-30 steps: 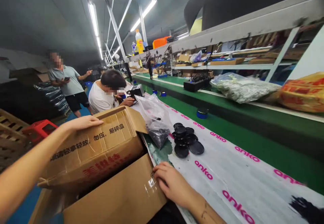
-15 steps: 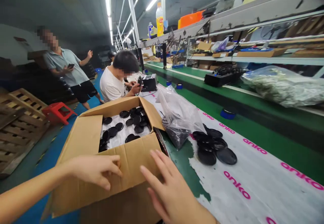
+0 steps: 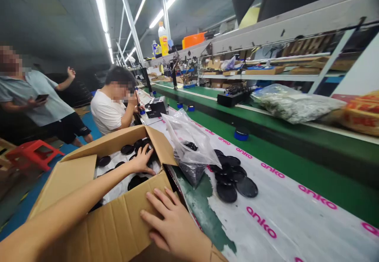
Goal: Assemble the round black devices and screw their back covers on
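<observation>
My left hand (image 3: 142,160) reaches into an open cardboard box (image 3: 118,220), its fingers spread over round black discs (image 3: 127,149) lying on white sheeting inside. The fingertips are at the discs near the box's right side; I cannot make out firm contact. My right hand (image 3: 174,220) lies open, fingers apart, against the box's near flap. Beside the box, a clear plastic bag (image 3: 192,135) holds small black pieces. A pile of black discs (image 3: 233,175) rests on the white sheet (image 3: 284,199) printed with pink "anko".
A co-worker in a white shirt (image 3: 106,112) sits beyond the box, near a dark boxy device (image 3: 156,107). Another person (image 3: 50,100) stands at left by a red stool (image 3: 32,155). A green conveyor (image 3: 213,124) runs along the right, carrying a blue-and-black round part (image 3: 241,133).
My left hand has moved from above the near flap forward into the box. My right hand has come down onto the flap. The view has swung to the right.
</observation>
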The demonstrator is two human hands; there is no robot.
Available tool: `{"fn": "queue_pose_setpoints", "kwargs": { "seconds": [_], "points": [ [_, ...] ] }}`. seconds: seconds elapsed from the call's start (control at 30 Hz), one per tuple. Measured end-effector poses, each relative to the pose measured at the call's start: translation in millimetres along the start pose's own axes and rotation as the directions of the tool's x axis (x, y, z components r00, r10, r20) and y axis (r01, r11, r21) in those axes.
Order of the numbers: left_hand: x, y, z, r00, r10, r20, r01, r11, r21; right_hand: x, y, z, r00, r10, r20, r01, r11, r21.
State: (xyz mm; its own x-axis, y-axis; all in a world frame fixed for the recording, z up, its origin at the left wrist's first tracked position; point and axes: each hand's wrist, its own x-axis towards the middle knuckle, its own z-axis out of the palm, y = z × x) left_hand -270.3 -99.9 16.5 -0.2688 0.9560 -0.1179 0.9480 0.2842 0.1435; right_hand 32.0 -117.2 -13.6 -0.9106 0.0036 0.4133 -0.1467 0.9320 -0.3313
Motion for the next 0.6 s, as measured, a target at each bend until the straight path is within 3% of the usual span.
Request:
{"fn": "queue_pose_setpoints", "kwargs": {
  "seconds": [0.1, 0.37, 0.6],
  "points": [
    [10.5, -14.5, 3.3, 1.0, -0.009, -0.012, 0.01, 0.999, 0.051, 0.9, 2.5, -2.9, 1.0, -0.004, -0.008, 0.004, 1.0, 0.013],
    [22.5, -45.3, -14.9, 0.984, -0.026, -0.176, 0.058, 0.982, 0.179, 1.6, 6.8, -0.2, 0.999, -0.017, -0.045, 0.018, 1.0, 0.012],
    [41.2, -59.6, -11.3, 0.983, -0.016, -0.186, 0.059, 0.972, 0.228, 0.2, 10.3, 1.4, 0.997, -0.04, -0.066, 0.04, 0.999, -0.006]
  ]
}}
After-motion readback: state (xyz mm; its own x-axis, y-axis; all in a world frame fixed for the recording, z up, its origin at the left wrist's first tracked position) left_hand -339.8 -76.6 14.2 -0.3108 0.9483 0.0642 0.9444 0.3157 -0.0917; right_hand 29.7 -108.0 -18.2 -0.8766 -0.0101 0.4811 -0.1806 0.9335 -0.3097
